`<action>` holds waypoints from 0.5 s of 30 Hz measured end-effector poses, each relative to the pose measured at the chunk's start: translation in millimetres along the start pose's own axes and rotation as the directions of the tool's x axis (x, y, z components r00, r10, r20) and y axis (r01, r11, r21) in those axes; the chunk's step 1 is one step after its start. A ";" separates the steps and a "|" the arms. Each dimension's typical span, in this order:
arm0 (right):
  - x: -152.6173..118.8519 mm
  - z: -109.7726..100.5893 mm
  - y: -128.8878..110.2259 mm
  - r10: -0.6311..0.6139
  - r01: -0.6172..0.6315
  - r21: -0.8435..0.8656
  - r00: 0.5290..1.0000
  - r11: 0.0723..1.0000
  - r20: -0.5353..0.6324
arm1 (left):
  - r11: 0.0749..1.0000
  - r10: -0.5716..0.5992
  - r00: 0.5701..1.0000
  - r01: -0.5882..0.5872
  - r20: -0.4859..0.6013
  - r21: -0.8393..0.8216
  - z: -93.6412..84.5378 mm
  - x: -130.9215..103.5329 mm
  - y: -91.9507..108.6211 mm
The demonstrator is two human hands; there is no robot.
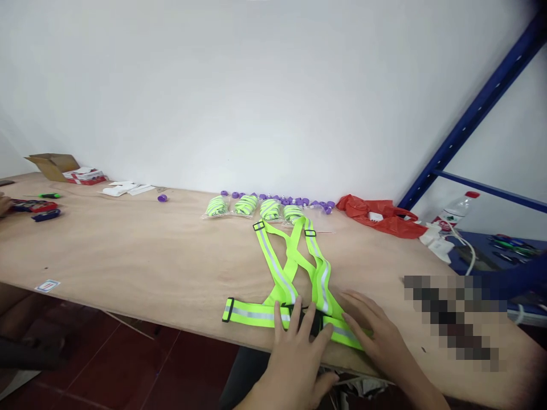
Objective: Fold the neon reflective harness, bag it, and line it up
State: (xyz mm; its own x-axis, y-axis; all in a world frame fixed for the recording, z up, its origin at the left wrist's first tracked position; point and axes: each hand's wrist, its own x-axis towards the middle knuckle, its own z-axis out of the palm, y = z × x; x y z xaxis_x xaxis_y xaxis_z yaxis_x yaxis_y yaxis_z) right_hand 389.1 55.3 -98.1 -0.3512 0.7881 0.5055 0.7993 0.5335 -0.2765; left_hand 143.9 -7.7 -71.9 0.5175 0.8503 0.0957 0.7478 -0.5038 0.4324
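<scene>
The reflective vest (292, 254) is touched palm-down by the left hand (294, 356), fingers splayed, at six o'clock; right hand (382, 335), fingers extended, at four.

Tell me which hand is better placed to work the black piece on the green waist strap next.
Left, probably: the left hand has its fingers spread over the black piece, while the right hand lies farther along the green waist strap, toward its right end.

Wht. wall (256, 102), plain, evenly lit. Wooden worktop (171, 256) along it, w/ blue metal frame (474, 114) on RHS. Dk. red tiled floor (123, 364) below, LHS.
</scene>
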 end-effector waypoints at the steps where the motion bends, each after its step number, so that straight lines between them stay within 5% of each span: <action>1: 5.1 -2.7 -2.9 -0.018 0.018 0.008 1.000 1.000 0.012 | 1.000 0.005 1.000 -0.005 -0.011 0.000 -1.7 0.6 1.2; 6: 60.7 -21.0 -0.2 -0.154 0.152 0.022 0.977 0.988 0.151 | 0.999 -0.010 1.000 0.011 -0.009 0.042 1.6 2.8 -0.3; 10: 135.5 -25.3 19.7 0.048 -0.027 -0.113 0.980 0.993 0.191 | 0.998 0.001 1.000 -0.002 0.006 0.065 5.8 -0.2 -1.6; 15: 213.2 6.4 35.3 0.085 -0.018 -0.160 0.901 0.987 0.425 | 0.997 0.031 0.999 -0.032 0.020 0.072 12.3 -3.9 -0.4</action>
State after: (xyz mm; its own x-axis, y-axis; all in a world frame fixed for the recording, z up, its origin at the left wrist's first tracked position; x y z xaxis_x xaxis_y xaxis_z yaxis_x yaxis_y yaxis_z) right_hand 339.3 244.2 -5.3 -0.4556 0.8862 0.0844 0.8733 0.4633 -0.1507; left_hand 146.7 -12.7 -83.5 0.5485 0.8312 0.0909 0.7586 -0.5405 0.3639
